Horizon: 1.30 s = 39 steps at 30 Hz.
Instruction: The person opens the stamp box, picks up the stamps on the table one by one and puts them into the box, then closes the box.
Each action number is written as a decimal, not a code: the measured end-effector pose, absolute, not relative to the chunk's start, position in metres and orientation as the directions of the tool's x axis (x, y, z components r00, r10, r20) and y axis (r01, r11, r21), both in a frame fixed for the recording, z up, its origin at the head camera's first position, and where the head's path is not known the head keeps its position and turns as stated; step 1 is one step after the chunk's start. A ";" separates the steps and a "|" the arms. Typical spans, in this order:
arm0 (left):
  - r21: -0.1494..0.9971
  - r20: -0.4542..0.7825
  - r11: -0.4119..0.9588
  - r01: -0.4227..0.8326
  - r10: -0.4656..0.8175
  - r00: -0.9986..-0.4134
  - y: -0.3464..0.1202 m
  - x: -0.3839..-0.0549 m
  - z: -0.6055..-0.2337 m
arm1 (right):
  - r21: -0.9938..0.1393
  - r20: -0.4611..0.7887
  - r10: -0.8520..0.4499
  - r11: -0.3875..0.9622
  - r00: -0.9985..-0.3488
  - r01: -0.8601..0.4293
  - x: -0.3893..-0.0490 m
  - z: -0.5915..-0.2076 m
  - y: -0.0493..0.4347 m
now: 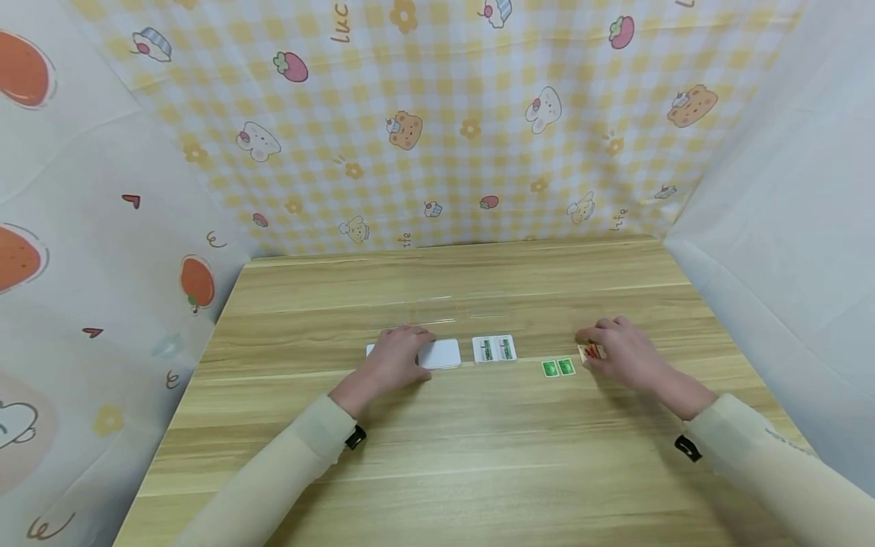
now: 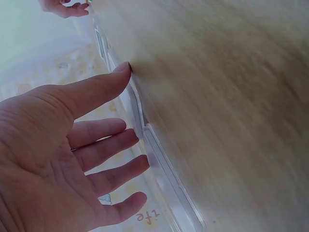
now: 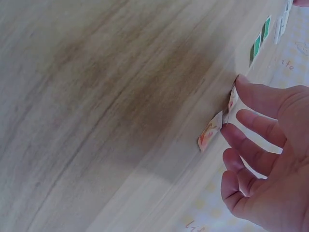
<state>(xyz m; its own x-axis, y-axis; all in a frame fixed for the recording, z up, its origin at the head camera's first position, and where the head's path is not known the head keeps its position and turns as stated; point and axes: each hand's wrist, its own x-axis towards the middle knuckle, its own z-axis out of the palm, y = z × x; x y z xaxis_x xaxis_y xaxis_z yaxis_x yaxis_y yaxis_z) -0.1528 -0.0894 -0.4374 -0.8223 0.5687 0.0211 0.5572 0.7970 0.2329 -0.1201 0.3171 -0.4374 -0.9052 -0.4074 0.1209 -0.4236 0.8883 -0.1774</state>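
My left hand (image 1: 395, 357) is over flat white rectangular pieces (image 1: 440, 354) on the table, its thumb at the near edge and its fingertips at the far side. In the left wrist view, those fingers (image 2: 118, 174) are spread and lightly bent beside the white edge. On the right, my right hand (image 1: 625, 353) reaches over small orange-and-red picture cards (image 1: 589, 353), partly hidden by it. Seen from the right wrist, its thumb tip touches one card, and a fingertip meets the corner of another card (image 3: 210, 131).
Two small green picture cards (image 1: 557, 368) lie between the hands. A white piece bearing two green pictures (image 1: 494, 349) sits to their left. Thin transparent sheets (image 1: 434, 310) lie farther back. A yellow checked curtain (image 1: 437, 114) hangs behind the wooden table (image 1: 465, 471).
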 end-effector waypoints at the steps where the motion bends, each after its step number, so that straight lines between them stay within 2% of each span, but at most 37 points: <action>1: 0.233 0.023 0.797 0.557 0.568 -0.823 -0.090 -0.153 -0.438 | -0.182 0.114 -0.403 0.890 -0.908 -0.417 -0.121 -0.438 0.317; 11: 0.250 0.028 0.801 0.544 0.556 -0.831 -0.091 -0.155 -0.440 | -0.229 0.060 -0.375 0.897 -0.925 -0.379 -0.123 -0.439 0.320; 30: 0.251 0.016 0.794 0.554 0.569 -0.822 -0.092 -0.157 -0.437 | -0.258 0.127 -0.375 0.881 -0.918 -0.396 -0.121 -0.442 0.320; 39: 0.259 -0.001 0.795 0.548 0.568 -0.823 -0.095 -0.159 -0.438 | -0.334 0.138 -0.389 0.847 -0.911 -0.413 -0.119 -0.444 0.320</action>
<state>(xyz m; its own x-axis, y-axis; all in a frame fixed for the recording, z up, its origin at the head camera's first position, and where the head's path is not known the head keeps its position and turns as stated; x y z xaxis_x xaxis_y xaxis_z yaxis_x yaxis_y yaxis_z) -0.1593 -0.0950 -0.4384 -0.8233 0.5676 -0.0008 0.5480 0.7954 0.2590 -0.1194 0.3199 -0.4439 -0.9107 -0.3892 0.1384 -0.4129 0.8473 -0.3339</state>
